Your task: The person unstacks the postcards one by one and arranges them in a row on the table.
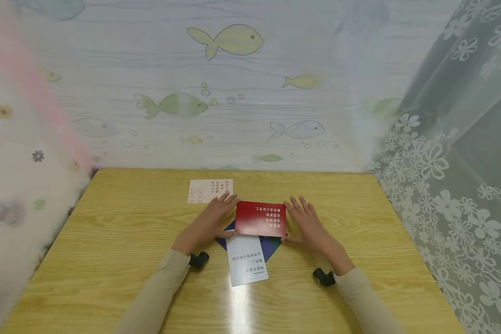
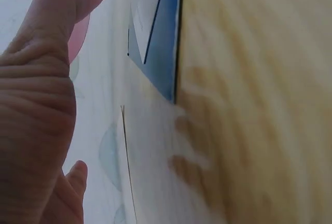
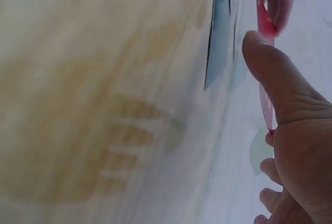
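1. The left hand [image 1: 208, 223] pinches the left end of a red card [image 1: 260, 219], its thumb at the near corner and its fingers at the far one.
2. The right hand [image 1: 313, 229] grasps the right end of the same card between thumb and fingers.
3. The red card, bearing white writing, spans the gap between both grips, raised above the wooden table [image 1: 108, 232].
4. Below and nearer the person than the grips, a white card [image 1: 247, 262] with dark writing lies over a blue card [image 1: 271, 248], which shows on both sides of it.
5. Just beyond the left grip's fingertips lies a pale card [image 1: 204, 191] printed "GOOD LUCK".
6. Behind everything, well beyond both grips, hangs a fish-patterned curtain [image 1: 250, 93].
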